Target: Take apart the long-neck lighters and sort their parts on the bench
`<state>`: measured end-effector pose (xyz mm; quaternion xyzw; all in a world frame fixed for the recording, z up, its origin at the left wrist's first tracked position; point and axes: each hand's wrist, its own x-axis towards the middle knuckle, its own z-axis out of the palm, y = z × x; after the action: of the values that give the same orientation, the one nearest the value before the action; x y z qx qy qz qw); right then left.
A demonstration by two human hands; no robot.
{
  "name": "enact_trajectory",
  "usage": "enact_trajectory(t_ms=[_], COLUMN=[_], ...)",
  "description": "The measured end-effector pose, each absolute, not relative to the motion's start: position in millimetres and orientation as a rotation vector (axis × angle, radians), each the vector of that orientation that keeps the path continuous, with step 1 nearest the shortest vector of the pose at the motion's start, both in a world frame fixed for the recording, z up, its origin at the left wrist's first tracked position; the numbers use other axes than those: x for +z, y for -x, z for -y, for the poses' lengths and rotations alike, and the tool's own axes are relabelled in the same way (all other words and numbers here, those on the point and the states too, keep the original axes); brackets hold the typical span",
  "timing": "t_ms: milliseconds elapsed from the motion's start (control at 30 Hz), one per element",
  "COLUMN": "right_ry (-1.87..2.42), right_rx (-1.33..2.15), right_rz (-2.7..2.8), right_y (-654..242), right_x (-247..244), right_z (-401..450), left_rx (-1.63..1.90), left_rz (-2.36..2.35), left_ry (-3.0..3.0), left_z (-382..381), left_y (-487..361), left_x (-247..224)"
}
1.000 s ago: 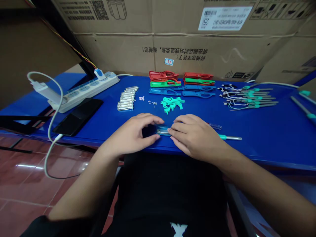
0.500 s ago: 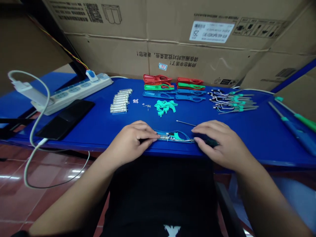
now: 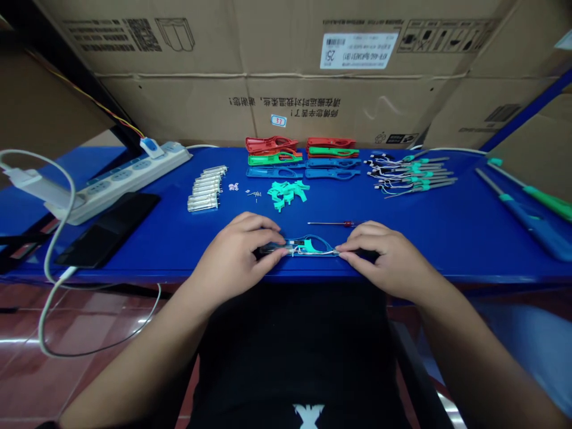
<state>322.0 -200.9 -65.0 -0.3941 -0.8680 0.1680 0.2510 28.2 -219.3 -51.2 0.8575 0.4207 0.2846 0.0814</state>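
Observation:
A blue lighter shell [image 3: 328,242] lies near the table's front edge, with a teal trigger piece [image 3: 308,246], white wires and a clear cylinder inside it. My left hand [image 3: 250,250] grips the shell's left end between thumb and fingers. At its right end, the thumb and fingertips of my right hand [image 3: 375,250] pinch the tip where the metal rod begins. A screwdriver [image 3: 328,223] with a red collar lies just behind my right hand, its handle partly hidden.
Behind are clear cylinders [image 3: 205,192], teal pieces [image 3: 288,193], stacked red, green and blue shells [image 3: 270,172], and wired metal rods [image 3: 424,179]. A power strip [image 3: 129,179] and phone [image 3: 111,229] lie left; two long lighters [image 3: 531,223] lie right. Cardboard stands at the back.
My right hand has closed on the shell's right tip. The screwdriver's red collar now shows. My left fingers have shifted on the shell, and the camera view has moved slightly.

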Motion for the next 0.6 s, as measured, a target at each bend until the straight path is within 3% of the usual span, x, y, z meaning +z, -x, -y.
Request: enact_trajectory(t_ms=[233,600], right_ry=[1.129,0.927], right_rx=[0.429,0.048], right_rz=[2.396,2.512], right_y=[-321,-300], right_x=[-62,-63], right_z=[201,211], left_rx=[0.790,0.895], left_rz=[-1.147,-1.203], left_ry=[-2.414,-2.421], left_z=[210,212], left_y=[-31,-29], left_x=[-58,-69])
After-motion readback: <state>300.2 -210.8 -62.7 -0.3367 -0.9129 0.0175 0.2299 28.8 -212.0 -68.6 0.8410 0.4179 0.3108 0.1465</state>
